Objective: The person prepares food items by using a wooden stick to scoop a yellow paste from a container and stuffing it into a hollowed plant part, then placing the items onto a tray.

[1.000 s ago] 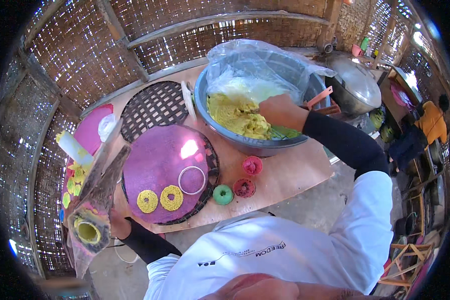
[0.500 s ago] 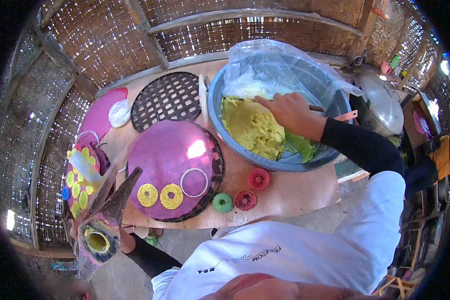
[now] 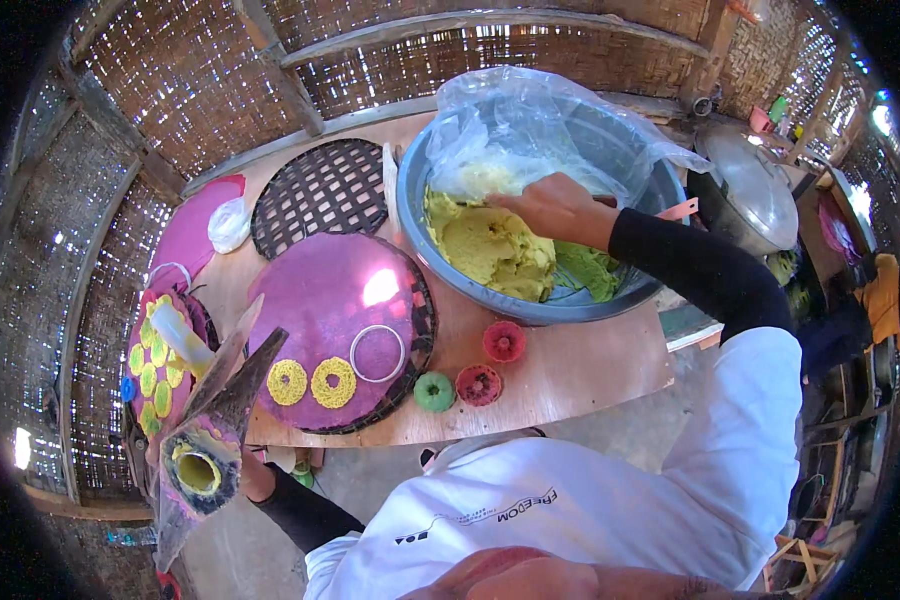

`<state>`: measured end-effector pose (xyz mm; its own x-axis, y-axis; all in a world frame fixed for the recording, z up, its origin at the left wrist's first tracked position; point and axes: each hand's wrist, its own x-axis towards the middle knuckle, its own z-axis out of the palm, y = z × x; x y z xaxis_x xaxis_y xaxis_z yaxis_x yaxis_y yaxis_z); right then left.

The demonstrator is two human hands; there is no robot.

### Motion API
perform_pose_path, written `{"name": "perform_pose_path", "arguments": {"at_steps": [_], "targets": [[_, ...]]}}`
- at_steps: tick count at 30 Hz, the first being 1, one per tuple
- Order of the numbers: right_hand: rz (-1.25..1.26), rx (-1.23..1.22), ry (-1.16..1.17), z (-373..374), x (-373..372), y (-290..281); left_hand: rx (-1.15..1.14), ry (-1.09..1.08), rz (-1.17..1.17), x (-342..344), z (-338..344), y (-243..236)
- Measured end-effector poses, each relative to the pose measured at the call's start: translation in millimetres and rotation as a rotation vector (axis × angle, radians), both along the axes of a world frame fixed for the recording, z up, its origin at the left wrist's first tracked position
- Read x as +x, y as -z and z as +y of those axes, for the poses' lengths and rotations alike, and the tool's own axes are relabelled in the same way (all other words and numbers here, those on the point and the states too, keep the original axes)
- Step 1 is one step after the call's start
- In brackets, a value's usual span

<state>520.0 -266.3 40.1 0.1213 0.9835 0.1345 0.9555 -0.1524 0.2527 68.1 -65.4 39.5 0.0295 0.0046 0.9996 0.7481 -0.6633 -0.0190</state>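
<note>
Yellow dough (image 3: 490, 252) sits in the round grey-blue plastic basin (image 3: 535, 314), just below the nearer right hand (image 3: 555, 207), closed around a slim dark-handled crosswise tool (image 3: 605, 200); left of the basin, the left hand (image 3: 257, 480) grips a stained, round-holed block (image 3: 210, 441).

Dk stick (image 3: 605, 200) over basin (image 3: 530, 308) w/ lumpy yel dough (image 3: 490, 258); smeared tube (image 3: 197, 472), mouth up

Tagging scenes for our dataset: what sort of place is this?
Probably a rustic kitchen or small food workshop: woven walls, a wide basin holding yellow dough-like paste, and a large metal pot.
</note>
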Motion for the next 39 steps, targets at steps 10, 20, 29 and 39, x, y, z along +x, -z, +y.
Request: {"name": "perform_pose_path", "arguments": {"at_steps": [10,20,29,39], "targets": [[0.216,-0.078,0.073,-51,-40,-2,-0.054,0.263,0.035,24,3,-6],[0.226,-0.119,0.107,-55,-52,-28,-0.167,0.483,0.113,33,14,5],[0.266,0.091,0.216,-30,-53,-11,-0.264,0.483,0.186,70,3,-5],[0.201,0.154,0.242,-13,-53,4,-0.772,3.398,-1.254,90,4,5]]}}
